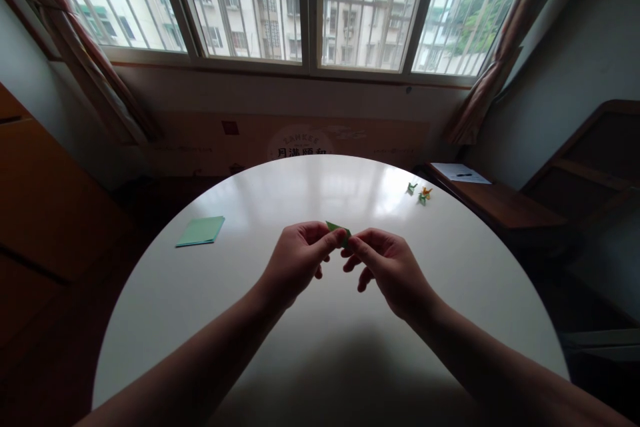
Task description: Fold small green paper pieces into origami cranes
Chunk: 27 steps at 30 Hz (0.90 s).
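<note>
Above the middle of the white round table [240, 333], a small folded green paper [338, 227] is pinched between my two hands. My left hand [303, 253] grips its left side with thumb and forefinger. On the right side, my right hand [384, 259] pinches it in the same way, its other fingers loosely curled below. The thumbs cover much of the paper, so its full shape is hidden. A stack of light green paper sheets [201, 231] lies on the table to the left. Toward the back right sit several small folded paper figures [424, 196], green and orange.
Right of the table stands a wooden piece of furniture [510, 203] bearing a white sheet [457, 173] and a dark pen [465, 175]. Beyond the table are a printed cardboard panel [200, 133] and a barred window. An orange-brown cabinet [45, 213] is at the left.
</note>
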Each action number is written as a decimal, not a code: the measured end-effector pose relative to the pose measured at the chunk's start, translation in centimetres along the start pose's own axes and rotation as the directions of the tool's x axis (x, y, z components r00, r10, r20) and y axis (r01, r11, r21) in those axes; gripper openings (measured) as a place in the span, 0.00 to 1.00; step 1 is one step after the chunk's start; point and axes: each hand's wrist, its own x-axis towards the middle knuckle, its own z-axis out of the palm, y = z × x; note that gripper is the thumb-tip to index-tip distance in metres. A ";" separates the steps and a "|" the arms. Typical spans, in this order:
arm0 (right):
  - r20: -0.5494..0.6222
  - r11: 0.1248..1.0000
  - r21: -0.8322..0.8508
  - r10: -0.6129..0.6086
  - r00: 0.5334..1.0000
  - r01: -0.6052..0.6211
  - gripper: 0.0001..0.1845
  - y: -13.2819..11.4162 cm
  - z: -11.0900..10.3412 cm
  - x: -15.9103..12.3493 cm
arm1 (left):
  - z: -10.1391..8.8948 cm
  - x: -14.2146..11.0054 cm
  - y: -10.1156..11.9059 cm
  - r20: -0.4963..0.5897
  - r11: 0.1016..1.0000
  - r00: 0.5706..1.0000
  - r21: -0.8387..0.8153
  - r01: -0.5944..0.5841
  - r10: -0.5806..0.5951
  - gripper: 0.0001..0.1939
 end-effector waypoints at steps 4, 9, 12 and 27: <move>0.017 0.999 -0.033 0.028 0.999 -0.027 0.19 0.0 -0.1 0.1 | 0.0 0.0 -0.3 -0.037 1.000 0.999 0.007 -0.028 0.029 0.13; 0.032 0.998 -0.046 0.044 0.999 -0.042 0.18 -0.2 -0.4 0.3 | -0.1 0.1 -0.4 -0.120 0.998 0.991 -0.025 -0.064 0.060 0.14; 0.046 0.997 -0.066 0.039 0.998 -0.036 0.17 -0.3 -0.5 0.3 | -0.1 0.0 -0.2 -0.135 0.997 0.989 -0.041 -0.062 0.056 0.13; 0.094 0.973 -0.167 0.175 0.980 -0.158 0.16 -0.6 -1.7 1.3 | -1.6 1.3 -0.7 0.276 0.928 0.924 0.333 0.166 -0.265 0.15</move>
